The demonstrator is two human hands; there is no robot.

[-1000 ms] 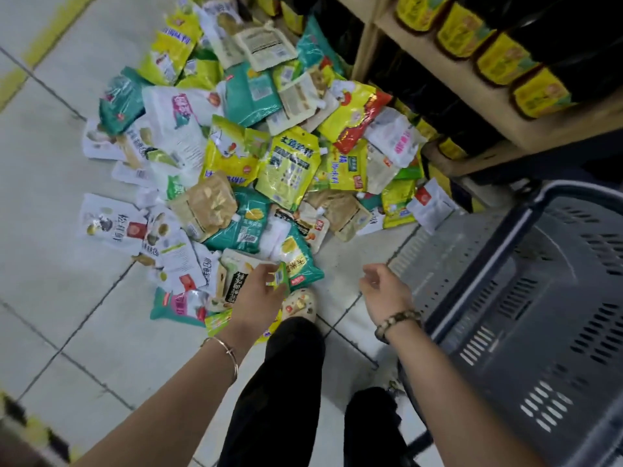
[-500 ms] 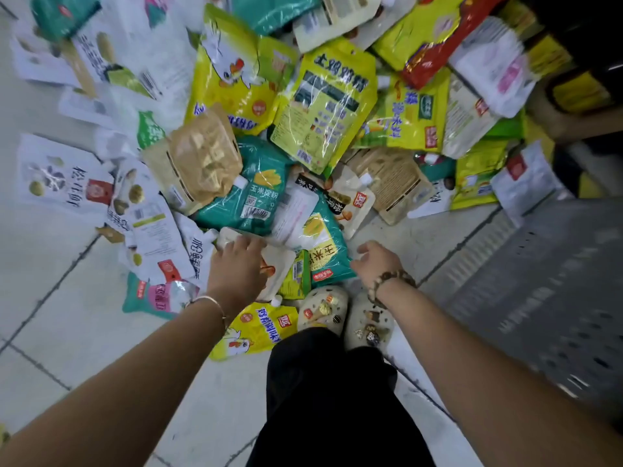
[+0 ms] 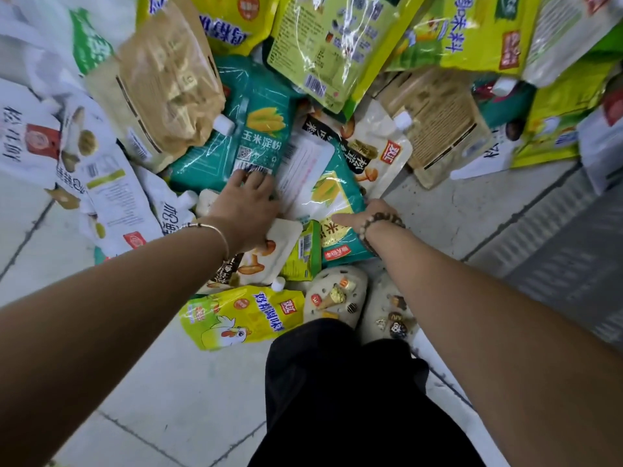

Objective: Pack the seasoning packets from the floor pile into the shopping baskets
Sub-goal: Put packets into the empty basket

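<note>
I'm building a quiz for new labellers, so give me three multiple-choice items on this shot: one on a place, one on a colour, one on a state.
1. Where does the yellow chicken packet lie? A on the brown pouch; B on the floor beside the cream shoe; C in a basket.
2. What colour is the corn-picture packet that the left hand touches? A red; B black; C teal.
3. How is the left hand placed? A down, resting on that packet; B raised, holding one packet high; C hanging idle at the side.

Answers: 1 B, it lies flat on tile next to the shoe. 2 C, its wrapper is teal. 3 A, the fingers lie over its barcode edge.
</note>
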